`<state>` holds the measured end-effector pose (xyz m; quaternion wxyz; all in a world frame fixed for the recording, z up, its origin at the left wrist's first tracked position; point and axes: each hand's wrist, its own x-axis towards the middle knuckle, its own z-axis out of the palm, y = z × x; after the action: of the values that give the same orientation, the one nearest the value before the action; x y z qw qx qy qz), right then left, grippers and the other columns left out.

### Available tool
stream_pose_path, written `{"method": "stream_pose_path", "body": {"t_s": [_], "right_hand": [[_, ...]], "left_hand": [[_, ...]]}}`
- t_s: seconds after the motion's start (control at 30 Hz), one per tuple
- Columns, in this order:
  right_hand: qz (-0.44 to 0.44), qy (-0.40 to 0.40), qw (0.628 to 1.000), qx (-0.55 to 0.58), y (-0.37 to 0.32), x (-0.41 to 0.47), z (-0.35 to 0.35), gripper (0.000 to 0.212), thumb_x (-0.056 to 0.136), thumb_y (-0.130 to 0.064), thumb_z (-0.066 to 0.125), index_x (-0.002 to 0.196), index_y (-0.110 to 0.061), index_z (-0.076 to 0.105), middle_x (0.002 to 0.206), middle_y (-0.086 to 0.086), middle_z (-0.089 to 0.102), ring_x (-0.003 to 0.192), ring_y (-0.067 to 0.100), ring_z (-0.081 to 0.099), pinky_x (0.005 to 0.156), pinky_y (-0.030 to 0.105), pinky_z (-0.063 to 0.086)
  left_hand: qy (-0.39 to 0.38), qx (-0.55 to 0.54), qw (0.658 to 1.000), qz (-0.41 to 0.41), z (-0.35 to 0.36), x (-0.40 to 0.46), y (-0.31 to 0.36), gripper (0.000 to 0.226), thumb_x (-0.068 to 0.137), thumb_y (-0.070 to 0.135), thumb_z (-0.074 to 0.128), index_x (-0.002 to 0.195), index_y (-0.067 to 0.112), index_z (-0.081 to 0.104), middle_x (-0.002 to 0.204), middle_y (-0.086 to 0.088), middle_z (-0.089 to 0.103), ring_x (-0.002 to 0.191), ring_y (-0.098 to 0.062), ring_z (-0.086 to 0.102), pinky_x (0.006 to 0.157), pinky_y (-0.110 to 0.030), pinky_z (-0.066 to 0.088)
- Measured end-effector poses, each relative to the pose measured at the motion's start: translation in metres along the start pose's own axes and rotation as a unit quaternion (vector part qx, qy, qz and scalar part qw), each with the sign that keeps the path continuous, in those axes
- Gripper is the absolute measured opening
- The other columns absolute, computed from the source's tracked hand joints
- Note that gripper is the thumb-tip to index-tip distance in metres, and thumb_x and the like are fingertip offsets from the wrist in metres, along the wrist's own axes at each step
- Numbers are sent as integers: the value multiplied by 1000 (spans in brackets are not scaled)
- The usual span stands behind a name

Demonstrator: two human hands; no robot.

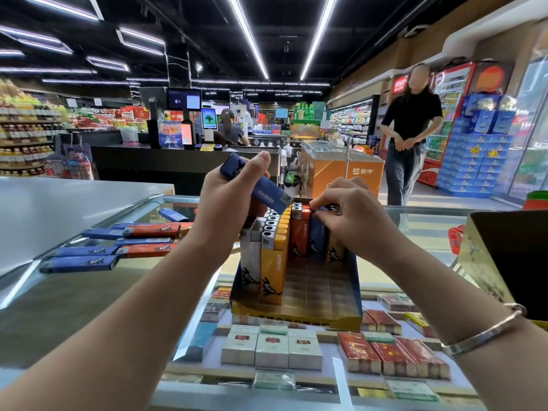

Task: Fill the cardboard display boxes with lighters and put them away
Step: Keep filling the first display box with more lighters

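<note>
Hand [228, 200] on left grips blue lighter [255, 185] above box [296, 315].

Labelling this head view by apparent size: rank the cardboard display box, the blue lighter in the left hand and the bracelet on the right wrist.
1. cardboard display box
2. blue lighter gripped by the left hand
3. bracelet; it sits nearer the camera, so 2 versus 3 is unsure.

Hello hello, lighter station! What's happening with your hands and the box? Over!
Left hand holds blue lighter over display box. Right hand pinches a lighter in the back row. Box part-filled; loose lighters wait left. Nothing blocking.
</note>
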<state>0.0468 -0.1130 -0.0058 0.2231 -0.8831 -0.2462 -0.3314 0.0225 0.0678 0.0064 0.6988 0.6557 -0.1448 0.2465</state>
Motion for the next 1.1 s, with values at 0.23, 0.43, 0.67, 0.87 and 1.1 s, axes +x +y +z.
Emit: {"method": "stream_pose_path", "body": {"t_s": [0.23, 0.43, 0.67, 0.87, 1.1], "right_hand": [[-22, 89, 994, 60, -18, 1, -9, 15, 88, -18, 61, 100, -13, 69, 91, -1, 66, 87, 12, 51, 81, 27, 41], [-53, 59, 983, 163, -44, -2, -13, 28, 81, -24, 69, 107, -14, 62, 79, -13, 58, 71, 0, 55, 67, 10, 45], [-61, 94, 988, 110, -42, -1, -16, 20, 75, -13, 76, 89, -11, 61, 77, -6, 58, 68, 7, 50, 65, 11, 39], [36, 33, 973, 225, -33, 3, -19, 23, 77, -17, 75, 83, -18, 52, 75, 2, 62, 65, 11, 59, 59, 18, 47], [181, -28, 777, 602, -29, 6, -20, 9, 83, -6, 61, 92, -6, 59, 75, 11, 69, 59, 20, 67, 55, 26, 56]], "left_hand": [[-36, -12, 999, 37, 2, -2, 3, 16, 82, 31, 63, 72, 20, 57, 54, 9, 61, 52, -5, 58, 48, -19, 49], [-100, -47, 991, 69, 3, -5, 9, 16, 72, 25, 67, 80, 13, 61, 65, 3, 66, 62, -10, 65, 54, -19, 51], [-115, -25, 990, 72, 6, -4, 3, 30, 63, 24, 73, 87, 16, 56, 73, -3, 64, 70, -16, 65, 65, -29, 58], [-151, 6, 984, 99, 3, -2, 5, 26, 64, 17, 72, 83, 16, 55, 83, 4, 69, 78, -11, 66, 68, -21, 53], [-150, 43, 981, 114, 6, -3, 5, 21, 70, -3, 70, 71, 11, 55, 94, 0, 64, 85, -5, 64, 68, -17, 50]]}}
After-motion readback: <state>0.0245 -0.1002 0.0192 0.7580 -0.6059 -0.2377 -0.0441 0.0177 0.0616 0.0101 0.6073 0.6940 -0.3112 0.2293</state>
